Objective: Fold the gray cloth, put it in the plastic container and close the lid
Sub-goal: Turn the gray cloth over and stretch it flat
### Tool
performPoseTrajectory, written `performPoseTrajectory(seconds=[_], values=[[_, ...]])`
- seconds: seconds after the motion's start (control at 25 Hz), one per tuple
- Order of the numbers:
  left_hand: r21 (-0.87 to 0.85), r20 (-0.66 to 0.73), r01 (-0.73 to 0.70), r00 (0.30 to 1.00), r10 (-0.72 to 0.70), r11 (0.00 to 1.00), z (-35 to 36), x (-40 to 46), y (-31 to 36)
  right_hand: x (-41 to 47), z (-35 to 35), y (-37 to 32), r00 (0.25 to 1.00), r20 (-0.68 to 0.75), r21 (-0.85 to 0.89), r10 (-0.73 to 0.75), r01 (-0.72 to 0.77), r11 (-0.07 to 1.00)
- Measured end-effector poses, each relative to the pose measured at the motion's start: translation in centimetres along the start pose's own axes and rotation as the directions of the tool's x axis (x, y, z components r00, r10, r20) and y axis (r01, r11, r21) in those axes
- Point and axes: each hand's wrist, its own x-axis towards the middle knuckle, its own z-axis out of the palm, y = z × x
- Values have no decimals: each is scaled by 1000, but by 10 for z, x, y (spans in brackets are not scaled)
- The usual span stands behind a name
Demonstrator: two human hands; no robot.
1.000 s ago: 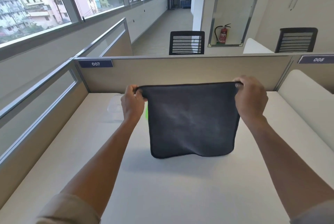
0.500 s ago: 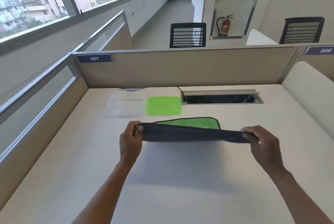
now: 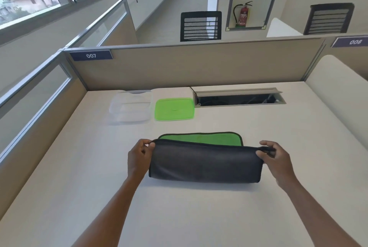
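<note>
While its near part lies on the smooth white desk (image 3: 199, 217), the soft, black-hemmed gray cloth (image 3: 205, 164) has its upper corners pinched by the left hand (image 3: 138, 157) and right hand (image 3: 275, 159). Beyond lie a clear rectangular plastic container (image 3: 130, 107) and glossy green lid (image 3: 174, 109). Partition tags read "007" (image 3: 91, 55) and "008" (image 3: 355, 42).

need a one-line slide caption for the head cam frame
Left hand and right hand pinch the gray cloth's corners, folding it over on the desk; clear container and green lid wait behind.
</note>
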Motion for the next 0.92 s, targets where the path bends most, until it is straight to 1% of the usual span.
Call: performPoseTrajectory(seconds=[0.04, 0.12, 0.24, 0.32, 0.44, 0.6, 0.72, 0.92], values=[[7, 6, 22, 1000, -22, 1000, 2, 7, -1, 8, 4, -3, 1000, -1, -10, 2, -2, 1000], [27, 23, 56, 998, -56, 998, 5, 20, -4, 25, 14, -10, 999, -43, -82, -11, 7, 997], [129, 61, 75, 995, -84, 989, 14, 40, -8, 52, 30, -19, 994, -98, -225, -39, 16, 974], [206, 80, 102, 989, -121, 973, 22, 53, -11, 69, 41, -18, 995, -93, -287, -29, 1, 958], [264, 87, 182, 974, -211, 947, 35, 67, -14, 89, 53, -9, 996, -87, -337, 15, -44, 941], [304, 102, 249, 951, -291, 920, 49, 79, -22, 103, 64, 1, 993, -102, -358, 60, -92, 929], [337, 116, 257, 943, -311, 906, 54, 88, -29, 111, 69, 4, 993, -95, -376, 72, -103, 921], [351, 148, 264, 932, -332, 898, 62, 93, -38, 119, 74, 11, 993, -109, -355, 55, -90, 930]])
